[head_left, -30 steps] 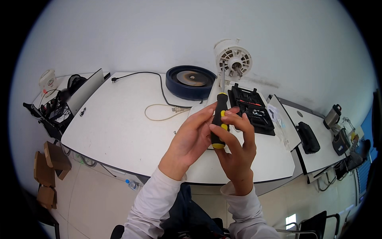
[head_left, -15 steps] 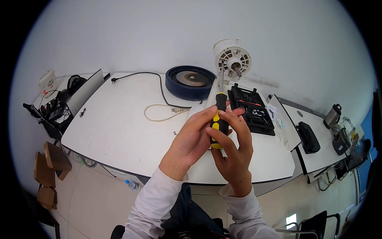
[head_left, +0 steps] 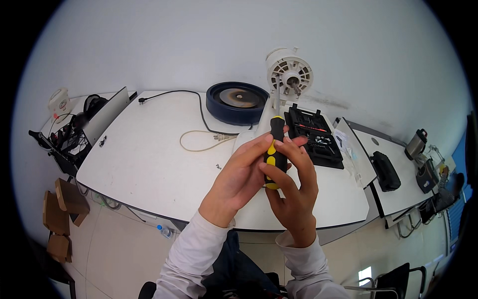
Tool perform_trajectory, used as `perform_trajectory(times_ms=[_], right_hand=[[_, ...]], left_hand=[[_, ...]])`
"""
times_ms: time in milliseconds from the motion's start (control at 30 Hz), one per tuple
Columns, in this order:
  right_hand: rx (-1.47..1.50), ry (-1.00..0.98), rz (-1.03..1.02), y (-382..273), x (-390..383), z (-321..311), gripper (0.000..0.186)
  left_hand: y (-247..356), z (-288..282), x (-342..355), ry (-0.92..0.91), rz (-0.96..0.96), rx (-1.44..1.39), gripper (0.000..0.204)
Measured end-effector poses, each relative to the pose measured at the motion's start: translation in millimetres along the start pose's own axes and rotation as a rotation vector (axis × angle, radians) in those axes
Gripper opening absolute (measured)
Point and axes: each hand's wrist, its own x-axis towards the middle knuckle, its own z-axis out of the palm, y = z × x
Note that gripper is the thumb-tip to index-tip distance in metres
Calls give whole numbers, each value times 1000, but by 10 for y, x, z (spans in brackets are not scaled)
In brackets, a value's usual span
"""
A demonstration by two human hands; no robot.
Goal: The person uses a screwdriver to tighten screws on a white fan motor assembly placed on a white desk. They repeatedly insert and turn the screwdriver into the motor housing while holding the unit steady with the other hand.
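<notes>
A screwdriver with a black and yellow handle stands nearly upright in the picture between my two hands, its metal shaft pointing away from me. My left hand is closed on the handle's upper part from the left. From the right, the fingers of my right hand curl round the same handle. Beyond the tip, a white fan motor head rises on a stand; the shaft overlaps its slotted face, and I cannot tell whether they touch. Several tiny screws lie on the table left of my left hand.
On the white table sit a round dark-blue appliance base with a black cord, a pale looped power cord and an open black tool case. A black pouch lies on the side table at right. Cardboard boxes stand on the floor.
The screwdriver handle has turned slightly, so its yellow patches look different. Both hands keep nearly the same place and hold.
</notes>
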Motion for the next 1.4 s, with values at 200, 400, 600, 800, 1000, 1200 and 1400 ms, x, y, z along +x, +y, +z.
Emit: perform_trajectory(times_ms=[200, 400, 600, 800, 1000, 1200, 1400], right_hand=[[12, 5, 13, -1, -26, 1, 34], [104, 234, 92, -158, -182, -338, 33], [15, 523, -6, -219, -375, -827, 48], [-18, 640, 105, -195, -815, -1091, 52], [-147, 750, 191, -13, -1098, -1221, 62], [-115, 820, 272, 71, -1172, -1172, 68], [-111, 753, 262, 140, -1281, -1246, 70]], left_hand=[[-29, -31, 8, -8, -2, 1, 50], [-55, -170, 116, 270, 318, 526, 40], [49, -347, 951, 634, 907, 1428, 15], [65, -415, 1423, 738, 975, 1706, 12], [52, -427, 1517, 812, 1059, 1782, 11], [39, -463, 1519, 868, 1053, 1871, 11], [1, -364, 1525, 952, 942, 1824, 12]])
